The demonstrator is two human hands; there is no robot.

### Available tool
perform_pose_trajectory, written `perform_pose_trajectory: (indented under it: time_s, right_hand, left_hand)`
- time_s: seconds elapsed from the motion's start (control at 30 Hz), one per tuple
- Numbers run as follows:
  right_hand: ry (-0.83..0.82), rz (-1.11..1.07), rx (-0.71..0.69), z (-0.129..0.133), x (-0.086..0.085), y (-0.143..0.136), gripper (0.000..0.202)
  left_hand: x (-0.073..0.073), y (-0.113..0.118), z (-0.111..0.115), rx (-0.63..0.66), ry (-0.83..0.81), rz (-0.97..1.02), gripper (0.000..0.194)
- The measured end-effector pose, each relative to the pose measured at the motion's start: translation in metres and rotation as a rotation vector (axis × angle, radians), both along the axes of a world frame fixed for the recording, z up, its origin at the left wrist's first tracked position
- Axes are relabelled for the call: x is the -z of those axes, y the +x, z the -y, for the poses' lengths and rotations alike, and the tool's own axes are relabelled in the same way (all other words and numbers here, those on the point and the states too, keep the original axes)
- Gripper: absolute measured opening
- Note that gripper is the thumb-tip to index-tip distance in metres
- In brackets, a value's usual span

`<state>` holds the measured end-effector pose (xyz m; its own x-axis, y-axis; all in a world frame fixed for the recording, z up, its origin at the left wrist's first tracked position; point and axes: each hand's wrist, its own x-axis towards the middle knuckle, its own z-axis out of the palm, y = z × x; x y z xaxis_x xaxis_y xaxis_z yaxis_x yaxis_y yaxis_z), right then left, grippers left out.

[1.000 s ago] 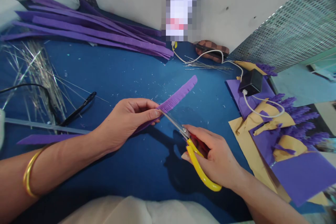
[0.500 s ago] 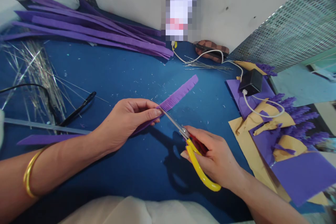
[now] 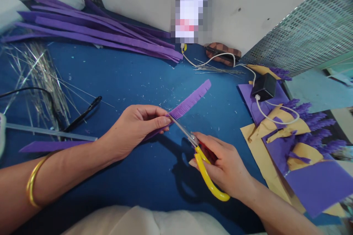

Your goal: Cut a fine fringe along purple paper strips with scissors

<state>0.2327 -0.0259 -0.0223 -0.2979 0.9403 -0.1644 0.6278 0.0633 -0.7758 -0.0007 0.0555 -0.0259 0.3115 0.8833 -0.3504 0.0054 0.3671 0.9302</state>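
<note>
Purple strip (image 3: 190, 100), pinched in the left fingers (image 3: 156, 111), now sits slightly further toward 3 o'clock, the right fingers (image 3: 209, 142) curled round the scissors (image 3: 204, 173), so fringing seems underway.

The table (image 3: 132, 77) is brightest mid-frame, a dark shadow falls beside the scissors (image 3: 208, 180), and edges stretch.

Fringed strip (image 3: 191, 99) in left hand (image 3: 140, 123), scissors (image 3: 209, 183) — seemingly touching — in right hand (image 3: 231, 170)
</note>
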Motion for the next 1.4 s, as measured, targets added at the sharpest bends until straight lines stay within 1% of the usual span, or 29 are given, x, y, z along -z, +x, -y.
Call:
perform_pose_trajectory:
  time_s: [0.23, 0.5, 0.67, 0.73, 0.9, 1.07, 1.4]
  right_hand:
    - [0.007, 0.006, 0.005, 0.0, 0.002, 0.001, 0.049]
    - [-0.014, -0.017, 0.01, -0.001, -0.002, 0.001, 0.048]
    - [-0.01, -0.011, 0.03, -0.002, -0.003, 0.0, 0.043]
    - [-0.017, -0.016, 0.038, -0.002, -0.004, 0.0, 0.042]
    - [-0.064, -0.017, 0.077, -0.002, -0.008, -0.002, 0.05]
    - [-0.053, 0.007, 0.064, 0.0, -0.009, -0.001, 0.055]
    - [-0.029, 0.021, 0.06, 0.0, -0.004, -0.001, 0.054]
  left_hand:
    - [0.001, 0.0, 0.0, 0.003, -0.013, 0.034, 0.013]
    - [0.003, -0.002, -0.001, 0.026, -0.024, 0.066, 0.015]
    - [0.003, -0.003, -0.003, 0.045, -0.066, 0.096, 0.008]
    - [0.003, -0.004, -0.003, 0.043, -0.069, 0.084, 0.008]
    - [0.001, -0.003, -0.003, 0.023, -0.051, 0.067, 0.007]
    - [0.001, -0.001, -0.003, -0.016, -0.055, 0.084, 0.01]
    - [0.003, -0.003, -0.002, -0.005, -0.029, 0.04, 0.011]
